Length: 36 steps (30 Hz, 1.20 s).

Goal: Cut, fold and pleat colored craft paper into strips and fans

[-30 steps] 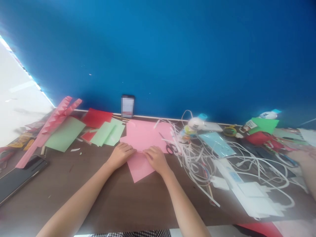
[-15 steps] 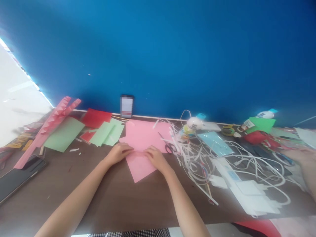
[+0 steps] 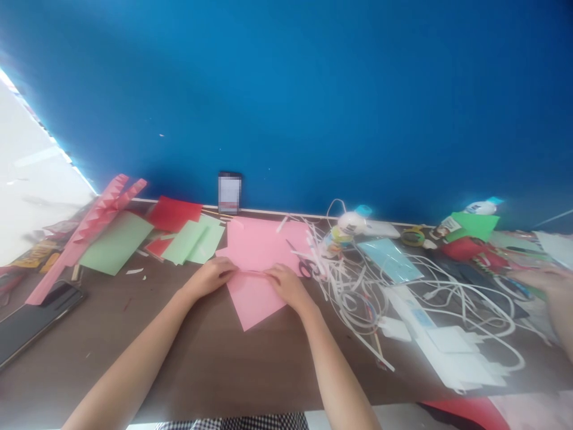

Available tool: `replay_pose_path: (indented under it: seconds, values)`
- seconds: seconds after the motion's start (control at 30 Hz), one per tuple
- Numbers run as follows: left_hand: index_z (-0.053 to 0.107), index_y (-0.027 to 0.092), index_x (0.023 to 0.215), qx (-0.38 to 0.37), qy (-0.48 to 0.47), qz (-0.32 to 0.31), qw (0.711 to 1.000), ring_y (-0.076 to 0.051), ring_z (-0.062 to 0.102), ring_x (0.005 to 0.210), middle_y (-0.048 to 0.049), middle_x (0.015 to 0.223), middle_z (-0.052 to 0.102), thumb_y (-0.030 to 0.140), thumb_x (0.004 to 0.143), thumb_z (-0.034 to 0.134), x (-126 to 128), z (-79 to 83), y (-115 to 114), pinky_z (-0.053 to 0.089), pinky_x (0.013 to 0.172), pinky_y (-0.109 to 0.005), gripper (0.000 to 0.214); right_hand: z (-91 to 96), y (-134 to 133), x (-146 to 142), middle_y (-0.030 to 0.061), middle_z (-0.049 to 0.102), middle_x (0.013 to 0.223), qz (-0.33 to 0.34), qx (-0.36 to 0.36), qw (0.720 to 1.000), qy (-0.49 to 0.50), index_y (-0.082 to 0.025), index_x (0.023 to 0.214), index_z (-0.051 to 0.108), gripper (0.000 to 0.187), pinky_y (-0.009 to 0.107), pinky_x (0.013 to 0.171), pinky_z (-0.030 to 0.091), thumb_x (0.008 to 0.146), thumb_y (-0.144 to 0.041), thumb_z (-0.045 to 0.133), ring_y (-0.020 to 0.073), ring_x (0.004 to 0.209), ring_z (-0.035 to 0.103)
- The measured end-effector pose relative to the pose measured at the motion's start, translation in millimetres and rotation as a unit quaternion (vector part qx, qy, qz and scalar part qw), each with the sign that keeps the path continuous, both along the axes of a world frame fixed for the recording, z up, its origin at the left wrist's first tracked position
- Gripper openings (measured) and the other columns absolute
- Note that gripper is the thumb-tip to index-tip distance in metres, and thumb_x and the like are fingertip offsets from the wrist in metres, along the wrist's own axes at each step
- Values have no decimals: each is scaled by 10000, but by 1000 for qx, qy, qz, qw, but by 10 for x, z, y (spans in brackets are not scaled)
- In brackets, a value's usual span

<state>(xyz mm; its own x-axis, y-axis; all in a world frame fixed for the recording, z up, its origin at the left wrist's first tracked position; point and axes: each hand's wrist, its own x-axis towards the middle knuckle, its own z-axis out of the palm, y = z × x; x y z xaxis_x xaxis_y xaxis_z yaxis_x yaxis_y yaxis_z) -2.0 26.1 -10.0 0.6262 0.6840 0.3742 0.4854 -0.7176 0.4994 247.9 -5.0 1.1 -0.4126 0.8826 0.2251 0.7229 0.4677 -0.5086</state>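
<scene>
Left hand point(image 3: 210, 278) and right hand point(image 3: 287, 286) hold a pink sheet point(image 3: 253, 304) by its far edge

The pink sheet is right in front of the person, near the middle of the table point(image 3: 219, 364), with one corner pointing to the near side. A narrow folded band runs along its far edge, and the two hands have it at either end, thumbs and fingers drawn in close on the paper. The fingers are bent over, so I can't tell how hard they press. On the far side lies larger pink paper point(image 3: 264, 242), with scissors point(image 3: 305, 269) at its right side, just beyond the right hand.

To the left I see pale green sheets point(image 3: 194, 239), red paper point(image 3: 174, 213) and a long pleated pink piece point(image 3: 92, 224), its near end against a dark phone point(image 3: 42, 319). A small device point(image 3: 230, 191) with a blurred screen stands at the blue wall point(image 3: 286, 107).

The right side is crowded: a tangle of white cables point(image 3: 344, 298), a white power strip point(image 3: 414, 310), a blue packet point(image 3: 389, 260) in clear wrap and a white bottle point(image 3: 351, 223) with a blue cap. At the far right edge, another person's arm point(image 3: 557, 298) reaches in, blurred
</scene>
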Motion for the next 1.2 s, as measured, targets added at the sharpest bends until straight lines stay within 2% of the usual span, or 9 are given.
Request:
replay_pose_path:
  seconds: [0.2,0.37,0.53,0.7,0.8,0.9,0.97,1.07,1.2]
  values:
    - [646,208,871,28,48,8,998,-174,567,815,-54,866,631,93,792,450,0,23,-13,456,713,-296,241,-17,-15,-26,41,561,769,29,59,995,-77,-196,864,660,236,295,705,425,780,-61,486,166,766,511]
    - [668,206,819,17,35,19,999,-179,572,825,-57,875,627,87,738,482,-2,37,-34,464,743,-309,235,27,-52,-71,45,528,748,41,66,989,-126,-178,767,648,230,289,678,416,771,-35,468,164,740,487]
    - [668,194,741,7,22,11,1000,-182,566,811,-60,844,614,132,687,528,4,106,-86,459,744,-307,163,71,-109,-99,31,506,756,37,35,997,-61,-180,709,619,138,276,676,422,789,-149,511,153,741,499]
    - [579,173,573,12,19,47,999,-161,538,712,-43,709,572,236,780,503,75,47,-58,435,677,-297,229,22,-77,-128,30,539,817,-57,-16,998,2,-181,782,574,47,278,691,426,785,-170,528,148,750,531]
    - [564,170,643,4,2,71,997,-149,511,666,-28,692,542,257,786,513,116,-8,-42,432,625,-284,174,18,-53,-126,27,568,812,-78,-60,995,-3,-190,795,552,57,277,671,418,744,-186,578,162,769,538]
    - [585,172,856,-22,-27,70,997,-145,520,697,-45,831,554,249,780,527,131,-33,-42,456,626,-279,123,54,-63,-116,22,569,794,-53,-79,995,-14,-192,739,532,51,273,660,409,740,-212,579,166,775,527]
    - [588,177,935,-19,-32,56,998,-163,536,799,-68,935,550,236,778,532,129,-35,-44,468,714,-306,176,80,-85,-114,23,563,778,-41,-71,996,-21,-190,738,518,48,270,644,405,754,-208,559,165,755,520]
    - [613,183,888,-2,-24,33,999,-192,529,920,-77,973,563,226,779,541,116,-24,-46,442,822,-345,137,102,-111,-116,21,566,748,-19,-48,998,-37,-190,769,516,47,269,619,399,806,-181,487,158,694,517]
    - [610,183,865,22,-29,15,999,-165,556,879,-62,909,614,174,831,459,89,-15,-48,453,779,-302,155,84,-101,-106,64,599,851,-1,71,996,-59,-180,935,547,154,322,743,398,839,-145,433,190,809,528]
